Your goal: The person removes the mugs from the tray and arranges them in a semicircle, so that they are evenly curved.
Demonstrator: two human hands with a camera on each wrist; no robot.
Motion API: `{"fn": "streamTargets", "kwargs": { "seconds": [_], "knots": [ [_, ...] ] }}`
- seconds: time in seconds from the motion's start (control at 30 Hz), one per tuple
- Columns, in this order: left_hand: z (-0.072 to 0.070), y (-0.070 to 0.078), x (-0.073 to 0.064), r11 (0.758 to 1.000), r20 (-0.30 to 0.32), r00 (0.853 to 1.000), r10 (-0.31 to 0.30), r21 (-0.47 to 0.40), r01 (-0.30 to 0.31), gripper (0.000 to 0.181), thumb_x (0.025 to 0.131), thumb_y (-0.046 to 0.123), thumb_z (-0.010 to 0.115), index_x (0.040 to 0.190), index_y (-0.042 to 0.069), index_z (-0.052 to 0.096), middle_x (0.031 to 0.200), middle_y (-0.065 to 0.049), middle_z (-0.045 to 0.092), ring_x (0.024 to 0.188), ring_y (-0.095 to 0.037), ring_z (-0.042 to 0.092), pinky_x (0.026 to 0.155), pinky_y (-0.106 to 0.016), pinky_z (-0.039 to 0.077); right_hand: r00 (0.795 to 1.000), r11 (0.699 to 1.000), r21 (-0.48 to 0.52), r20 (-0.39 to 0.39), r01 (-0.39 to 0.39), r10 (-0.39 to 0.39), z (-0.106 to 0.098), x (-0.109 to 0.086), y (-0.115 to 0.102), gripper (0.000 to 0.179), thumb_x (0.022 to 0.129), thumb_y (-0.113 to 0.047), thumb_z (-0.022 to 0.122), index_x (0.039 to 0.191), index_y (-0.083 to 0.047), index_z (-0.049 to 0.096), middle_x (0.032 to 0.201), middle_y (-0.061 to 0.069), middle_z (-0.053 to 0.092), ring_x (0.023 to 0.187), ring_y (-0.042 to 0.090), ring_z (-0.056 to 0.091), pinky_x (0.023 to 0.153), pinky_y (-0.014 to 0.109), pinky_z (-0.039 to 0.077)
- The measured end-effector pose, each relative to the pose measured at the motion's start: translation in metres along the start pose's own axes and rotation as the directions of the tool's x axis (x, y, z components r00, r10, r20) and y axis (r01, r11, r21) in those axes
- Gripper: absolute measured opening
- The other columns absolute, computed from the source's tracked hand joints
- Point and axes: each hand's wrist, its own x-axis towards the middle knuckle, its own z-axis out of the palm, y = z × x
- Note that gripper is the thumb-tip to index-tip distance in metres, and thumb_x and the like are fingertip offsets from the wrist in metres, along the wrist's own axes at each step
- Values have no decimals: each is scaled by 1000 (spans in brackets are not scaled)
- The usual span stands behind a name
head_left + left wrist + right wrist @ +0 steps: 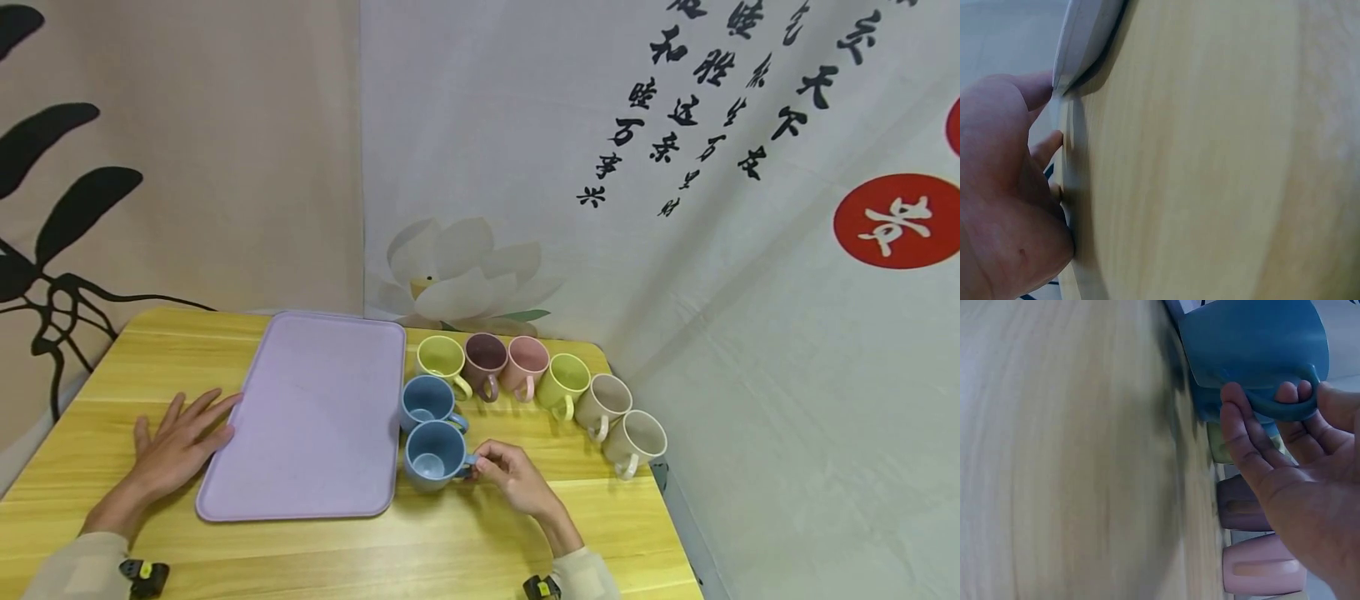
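Note:
My right hand (517, 478) grips the handle of a blue mug (433, 458) just off the tray's right edge. In the right wrist view, fingers curl through and around that handle, and the blue mug (1254, 344) is upright with its base close over the wood. A second blue mug (426, 402) stands right behind it, partly covered. On the other side, my left hand (171, 454) lies with fingers spread and extended, thumb and index finger at the left rim of a lilac tray (300, 417). Only a corner of the tray (1088, 44) shows in the left wrist view.
Behind and to the right, mugs stand in a curved row: yellow-green (441, 357), dark purple (486, 353), pink (527, 357), another yellow-green (564, 382), and two beige mugs (604, 400). The wooden table (337, 558) ends at a printed curtain (480, 167).

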Motion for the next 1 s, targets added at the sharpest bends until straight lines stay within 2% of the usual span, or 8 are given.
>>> {"fn": "streamTargets", "kwargs": {
  "seconds": [0.23,0.37,0.6,0.83,0.93,1.0],
  "knots": [
    [1,0,1,1000,-7,1000,13,0,-13,61,122,37,45,177,12,35,185,-36,15,167,-72,-14,118,-90,-30,999,1000,-14,18,-27,27,4,3,10,24,117,-8,57,115,11,71,109,40,71,97,27,76,92,35,67],
    [1,0,1,1000,-7,1000,14,-4,-14,61,122,38,45,177,12,35,185,-36,15,167,-71,-14,118,-90,-31,999,999,-27,28,-36,36,5,5,12,25,118,-10,56,116,10,71,109,39,70,99,36,76,93,34,67],
    [0,2,1,1000,-1,1000,5,-9,-5,62,122,38,45,177,12,35,185,-36,14,167,-71,-15,118,-90,-31,997,998,-26,48,-52,53,4,6,11,26,118,-10,55,117,11,69,110,40,69,101,35,75,95,39,68],
    [0,1,1,1000,5,1000,-4,-4,4,62,122,38,44,177,12,34,185,-36,13,167,-71,-16,119,-89,-31,996,996,-63,60,-56,60,1,7,10,25,118,-11,56,123,8,71,112,39,74,94,54,74,88,42,68],
    [0,1,1,1000,3,1000,-2,-3,2,62,122,38,45,177,12,34,185,-36,13,167,-71,-15,119,-90,-30,998,991,-127,24,-50,53,-1,7,9,28,120,-14,55,129,6,72,112,34,75,90,48,74,84,42,68],
    [0,0,0,1000,2,1000,-2,-2,2,62,122,38,45,177,12,34,185,-36,13,167,-71,-16,118,-90,-30,998,984,-170,-32,-59,54,-2,7,7,31,121,-18,54,130,6,72,112,30,77,90,41,76,84,43,68]
  ]
}}
